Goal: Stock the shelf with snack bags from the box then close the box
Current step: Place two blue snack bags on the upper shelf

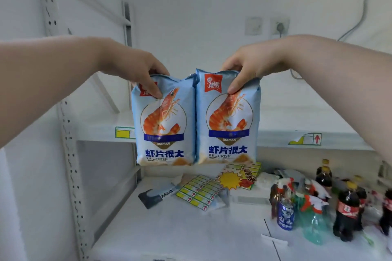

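Left hand [135,72] and right hand [250,70] each pinch a light-blue plastic prawn-crisp bag [163,125] by its top, upright, probably for the white metal shelf [297,118] at 12 o'clock.

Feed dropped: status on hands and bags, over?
Left hand pinches left shrimp crisp bag, right hand pinches right shrimp crisp bag, by the tops. Both upright, before upper shelf edge. Cola bottles on lower shelf, below.

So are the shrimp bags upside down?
No, upright. The left hand holds the left bag by its top, the right hand the right bag; their words read normally.
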